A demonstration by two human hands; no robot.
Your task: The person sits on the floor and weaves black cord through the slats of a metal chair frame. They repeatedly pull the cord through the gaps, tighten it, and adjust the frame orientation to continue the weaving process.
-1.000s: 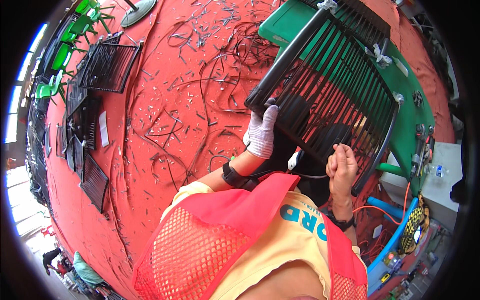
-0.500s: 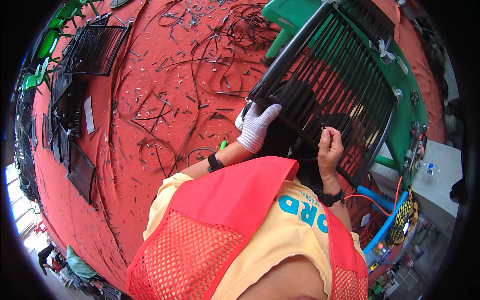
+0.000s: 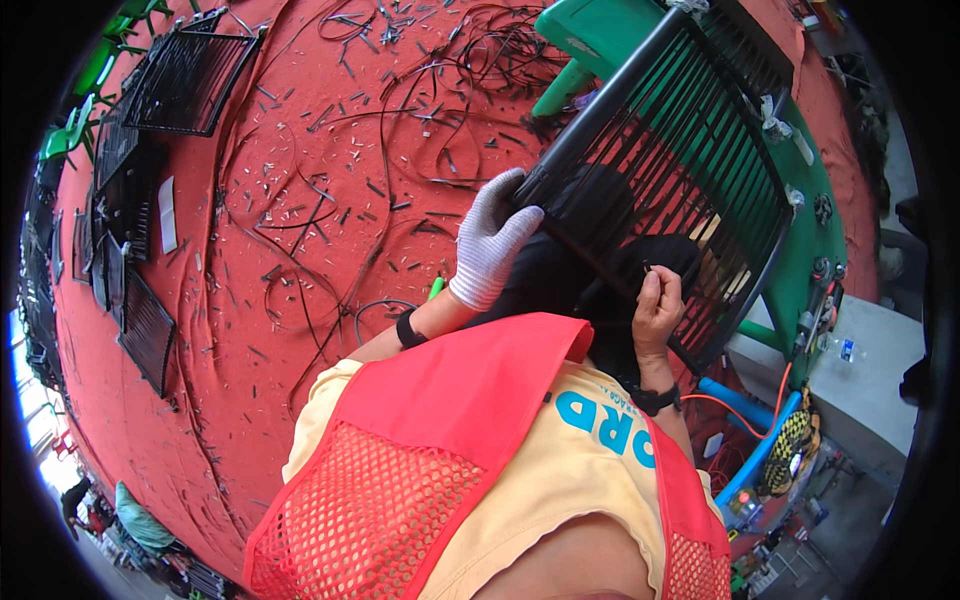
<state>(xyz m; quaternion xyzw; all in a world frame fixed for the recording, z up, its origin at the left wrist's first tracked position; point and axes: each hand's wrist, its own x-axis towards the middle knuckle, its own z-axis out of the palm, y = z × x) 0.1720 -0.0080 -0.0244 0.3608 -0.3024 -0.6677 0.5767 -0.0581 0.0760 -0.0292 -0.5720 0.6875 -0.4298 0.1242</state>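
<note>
A black slatted panel (image 3: 690, 130), strung with many thin dark strips between tubular rails, stands tilted in front of me at the right. My left hand (image 3: 488, 248), in a pale striped glove, is beside its near left corner. The glove's thumb and fingers are spread, with nothing held between them; whether a fingertip touches the rail I cannot tell. Below the panel's lower rail, my bare right hand (image 3: 659, 308) is closed in a pinch. Something tiny and dark sticks up at its fingertips, too small to name. Under the panel show my dark-clothed legs.
A green plastic table (image 3: 600, 35) supports the panel from behind. Tangled black strips (image 3: 490, 55) and scattered offcuts litter the red floor covering (image 3: 300, 200). More black slatted panels (image 3: 185, 85) lie at the left. A blue-rimmed container (image 3: 745, 470) and an orange hose are at the lower right.
My left hand has come off the panel's lower rail and shifted left, its fingers spreading. The right hand keeps its pinch in nearly the same place.
</note>
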